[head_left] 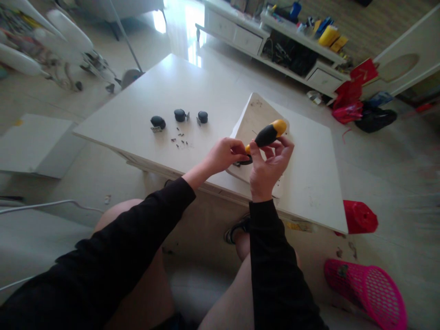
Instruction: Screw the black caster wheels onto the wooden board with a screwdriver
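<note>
A yellow-and-black screwdriver point(268, 134) is in my right hand point(270, 167), tilted, its tip end pointing down and left. My left hand point(225, 156) has its fingers pinched together close to the tool's lower end; what they hold is hidden. Under the fingers, a dark caster wheel point(245, 161) shows at the near-left corner of a white panel-like piece point(252, 117) on the white table point(137, 101). To the left lie three loose casters with metal plates: a left one point(158, 122), a middle one point(179, 114) and a right one point(202, 117). Several small dark screws point(182, 142) are scattered nearer me.
Beyond the table stands a low white cabinet point(237, 34) crowded with items. Red bags point(347, 103) and a black bag point(376, 119) rest on the floor at right. A pink mesh basket point(367, 288) lies at lower right. A white box point(37, 144) is at left.
</note>
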Demonstrator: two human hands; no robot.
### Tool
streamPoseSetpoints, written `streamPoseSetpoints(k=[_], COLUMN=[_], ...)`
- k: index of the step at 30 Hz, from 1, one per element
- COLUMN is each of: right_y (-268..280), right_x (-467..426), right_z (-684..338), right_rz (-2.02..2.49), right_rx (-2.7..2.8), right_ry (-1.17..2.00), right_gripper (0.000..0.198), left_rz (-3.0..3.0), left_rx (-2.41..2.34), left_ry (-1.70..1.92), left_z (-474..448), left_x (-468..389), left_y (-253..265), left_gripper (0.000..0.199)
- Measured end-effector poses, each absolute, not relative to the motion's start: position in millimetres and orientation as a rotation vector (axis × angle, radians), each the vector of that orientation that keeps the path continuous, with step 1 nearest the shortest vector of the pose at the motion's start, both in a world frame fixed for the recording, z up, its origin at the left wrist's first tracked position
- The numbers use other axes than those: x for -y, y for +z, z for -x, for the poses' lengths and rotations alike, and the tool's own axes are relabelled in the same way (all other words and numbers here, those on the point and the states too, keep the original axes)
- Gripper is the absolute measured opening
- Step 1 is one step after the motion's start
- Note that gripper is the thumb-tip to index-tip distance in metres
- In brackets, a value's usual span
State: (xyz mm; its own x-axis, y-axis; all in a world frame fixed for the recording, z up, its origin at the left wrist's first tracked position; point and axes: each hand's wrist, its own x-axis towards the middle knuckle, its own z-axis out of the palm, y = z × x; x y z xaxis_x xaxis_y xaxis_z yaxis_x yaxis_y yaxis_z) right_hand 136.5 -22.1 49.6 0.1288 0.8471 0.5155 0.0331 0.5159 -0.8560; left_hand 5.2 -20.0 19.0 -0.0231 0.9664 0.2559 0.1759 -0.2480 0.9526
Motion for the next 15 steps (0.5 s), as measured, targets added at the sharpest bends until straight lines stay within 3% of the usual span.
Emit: streamPoseSetpoints(k=[6, 13, 15], right_y=[44.8, 45.3, 46.1], right_x=[20.5, 23.6, 24.2], right_z=[-138.0, -133.8, -133.1], right_rz=[0.793, 0.854, 0.860], right_rx=[1.329, 1.350, 1.330], right_ry=[0.793, 0.776, 0.763], right_gripper=[0.046, 0.053, 0.055], left_rz=[-1.501, -1.491, -1.507], left_rx=[-1.014, -1.218, -1.247], left_ry=[1.273, 1.343, 1.374], left_z=[-0.1, -4.6, -5.7], left_x=[21.5, 22.3, 21.2], left_y=[21.4, 23.0, 21.5], left_gripper=[0.012, 0.003, 0.011])
